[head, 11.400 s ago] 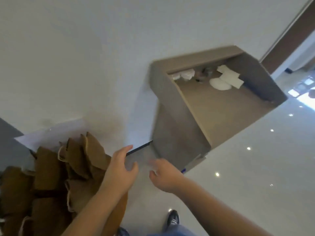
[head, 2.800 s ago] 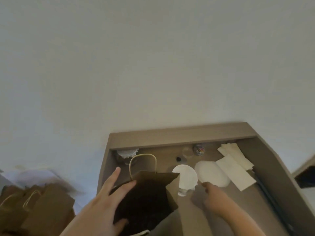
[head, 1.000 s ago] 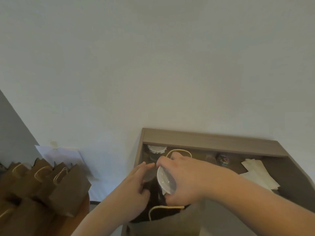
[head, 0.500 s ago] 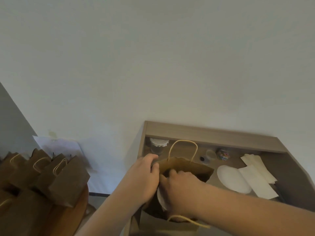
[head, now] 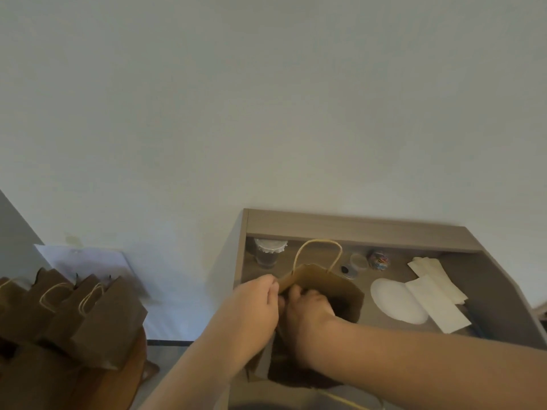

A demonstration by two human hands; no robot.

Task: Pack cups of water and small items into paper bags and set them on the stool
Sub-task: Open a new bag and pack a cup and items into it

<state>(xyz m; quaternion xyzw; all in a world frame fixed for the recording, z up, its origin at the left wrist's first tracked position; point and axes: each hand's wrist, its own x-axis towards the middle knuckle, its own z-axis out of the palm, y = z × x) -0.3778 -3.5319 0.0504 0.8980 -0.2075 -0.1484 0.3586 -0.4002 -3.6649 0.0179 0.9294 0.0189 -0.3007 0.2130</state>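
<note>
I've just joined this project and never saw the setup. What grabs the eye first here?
Two hands meet at the open paper bag on the desk, bottom centre: the left hand pinches its rim, the right hand reaches inside. At lower left, a cluster of brown bags stands on the stool.

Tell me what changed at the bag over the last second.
The right hand, which held a white-lidded cup over the paper bag, has gone down inside it; the cup is out of sight. The left hand still grips the bag's rim. The napkins and packed bags stayed put.
</note>
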